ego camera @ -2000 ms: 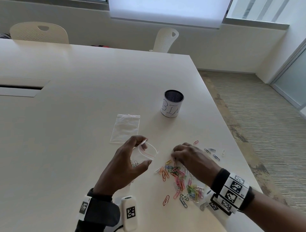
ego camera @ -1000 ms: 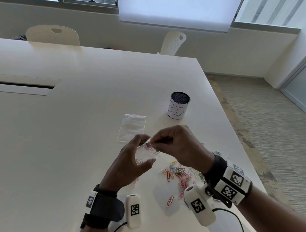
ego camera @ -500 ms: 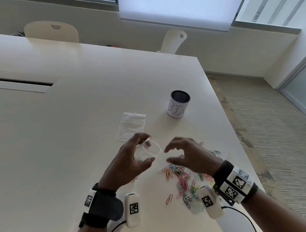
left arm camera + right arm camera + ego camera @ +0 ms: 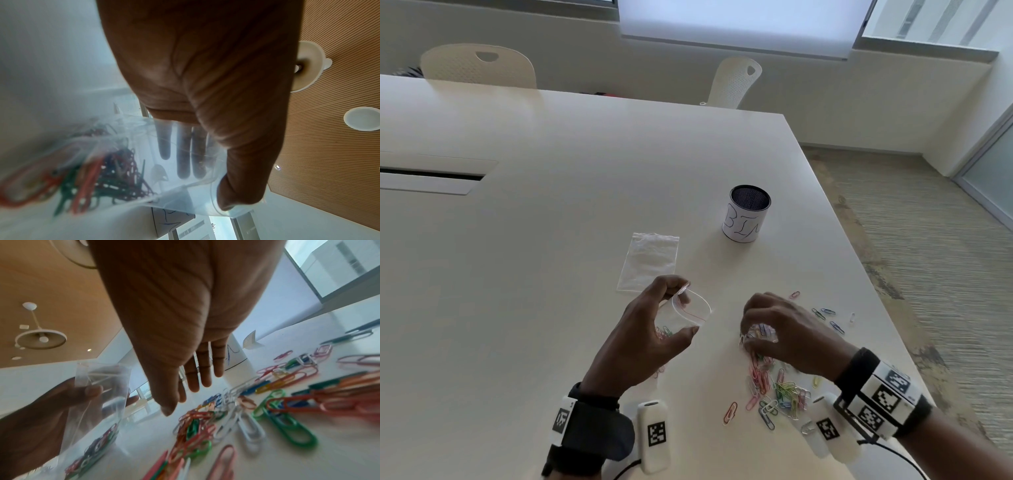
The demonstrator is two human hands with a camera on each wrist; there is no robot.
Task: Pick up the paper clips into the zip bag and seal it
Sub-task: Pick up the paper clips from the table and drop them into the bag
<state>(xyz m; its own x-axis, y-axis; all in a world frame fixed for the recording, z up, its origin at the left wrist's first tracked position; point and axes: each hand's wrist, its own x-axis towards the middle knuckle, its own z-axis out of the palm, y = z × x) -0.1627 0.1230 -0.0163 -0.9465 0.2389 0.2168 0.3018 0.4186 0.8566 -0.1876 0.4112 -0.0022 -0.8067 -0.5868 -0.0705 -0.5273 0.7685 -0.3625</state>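
My left hand point(image 4: 686, 308) holds a small clear zip bag point(image 4: 702, 308) upright just above the table, thumb and fingers pinching its rim so the mouth gapes. Several coloured paper clips point(image 4: 92, 175) lie in the bottom of the bag point(image 4: 98, 402); my left fingers point(image 4: 183, 154) show through the plastic. To the right, my right hand point(image 4: 750, 334) hangs over the far end of the loose paper clip pile point(image 4: 777, 387), fingertips down on the clips. In the right wrist view the right hand point(image 4: 183, 395) has its fingers extended, with nothing plainly pinched, above the paper clip pile point(image 4: 226, 410).
A second, empty zip bag point(image 4: 649, 262) lies flat behind my left hand. A white cup marked BIN point(image 4: 746, 214) stands further back. A few stray clips point(image 4: 828, 318) lie near the table's right edge, and one red clip point(image 4: 730, 412) lies near the front.
One second ago my right hand was at the bag's mouth; it has since pulled away and dropped back onto the clip pile. My left hand keeps the bag open in place.
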